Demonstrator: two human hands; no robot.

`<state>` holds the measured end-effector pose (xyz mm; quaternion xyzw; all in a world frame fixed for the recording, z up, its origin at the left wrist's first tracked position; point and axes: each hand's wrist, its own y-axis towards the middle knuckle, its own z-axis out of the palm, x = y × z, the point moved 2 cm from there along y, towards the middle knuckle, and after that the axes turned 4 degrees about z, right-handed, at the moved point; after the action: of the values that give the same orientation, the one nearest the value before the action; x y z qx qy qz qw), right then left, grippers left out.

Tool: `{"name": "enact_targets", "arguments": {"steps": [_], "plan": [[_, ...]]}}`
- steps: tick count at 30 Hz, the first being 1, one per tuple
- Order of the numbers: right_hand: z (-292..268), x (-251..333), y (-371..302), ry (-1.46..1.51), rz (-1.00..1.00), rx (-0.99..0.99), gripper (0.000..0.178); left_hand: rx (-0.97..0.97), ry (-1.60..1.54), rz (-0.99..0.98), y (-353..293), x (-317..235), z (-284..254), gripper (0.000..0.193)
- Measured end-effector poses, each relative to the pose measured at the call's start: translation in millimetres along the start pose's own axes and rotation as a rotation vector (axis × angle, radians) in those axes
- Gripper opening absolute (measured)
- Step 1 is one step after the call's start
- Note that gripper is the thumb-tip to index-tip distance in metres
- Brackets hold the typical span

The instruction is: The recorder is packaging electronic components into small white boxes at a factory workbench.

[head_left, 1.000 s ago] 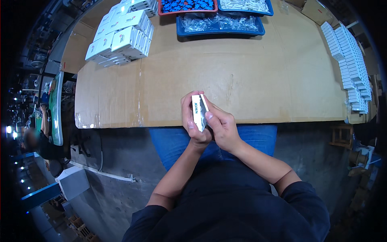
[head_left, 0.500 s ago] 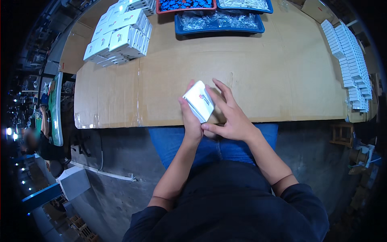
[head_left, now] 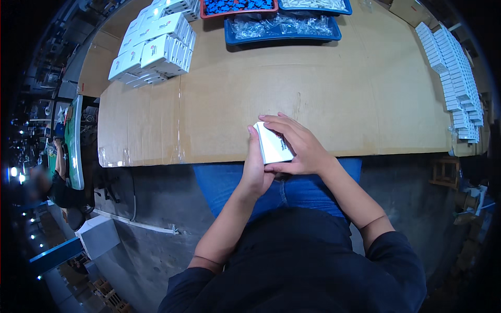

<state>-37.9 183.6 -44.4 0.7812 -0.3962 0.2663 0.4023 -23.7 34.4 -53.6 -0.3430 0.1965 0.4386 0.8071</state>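
White box, count one, sits held at centre frame, just over the near edge of the cardboard-covered table. Its broad face tilts up toward the camera; long axis runs from upper left to lower right of the frame, the upper-left corner pointing away from the person. Left hand is closed around the box's left side, thumb up along the edge. Right hand is curled over the right side, fingers lying across the top end. Both hands grip the same box.

Trays at top centre: three seen, one red tray with blue parts, two blue trays with pale parts. Stack of white boxes at upper left; exact count unclear. Rows of small white boxes at upper right, too many to count.
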Motion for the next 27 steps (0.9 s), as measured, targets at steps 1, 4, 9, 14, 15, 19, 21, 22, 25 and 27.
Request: {"name": "enact_targets", "arguments": {"steps": [1, 4, 9, 14, 15, 19, 21, 22, 25, 27], "plan": [[2.5, -1.7, 0.3, 0.030, 0.006, -0.008, 0.089, 0.021, -0.004, 0.003, -0.2, -1.1, -1.1, 0.071], [7.5, -4.0, -4.7, 0.073, 0.011, -0.031, 0.085, -0.008, 0.048, 0.012, -0.7, 5.3, -4.1, 0.074], [7.9, -5.1, -8.5, 0.025, -0.102, -0.099, 0.076, 0.024, 0.033, 0.001, -2.7, 7.4, -3.9, 0.066], [6.8, -9.8, -12.2, 0.067, -0.151, -0.159, 0.072, 0.013, 0.026, -0.002, -1.5, 9.4, -1.3, 0.062], [4.8, -9.9, -10.5, 0.069, -0.159, -0.170, 0.073, 0.034, 0.021, -0.007, 0.5, 8.5, -1.3, 0.062], [2.3, -6.1, -10.5, 0.117, -0.151, -0.212, 0.069, 0.048, 0.043, -0.014, 0.0, 5.3, 2.6, 0.061], [8.2, -10.6, -15.9, 0.159, -0.101, -0.239, 0.068, -0.012, 0.019, -0.020, 1.7, 3.5, 5.1, 0.064], [8.8, -9.5, -18.7, 0.202, -0.043, -0.263, 0.067, -0.076, -0.007, -0.031, 0.1, 5.2, 5.3, 0.067], [-7.5, -29.0, -6.6, 0.822, 0.299, -0.558, 0.089, 0.121, -0.102, -0.100, 12.8, 0.5, -6.8, 0.071], [-18.3, -34.0, 3.0, 0.801, 0.284, -0.603, 0.082, 0.130, -0.127, -0.067, 17.5, -1.4, -12.7, 0.072]]}}
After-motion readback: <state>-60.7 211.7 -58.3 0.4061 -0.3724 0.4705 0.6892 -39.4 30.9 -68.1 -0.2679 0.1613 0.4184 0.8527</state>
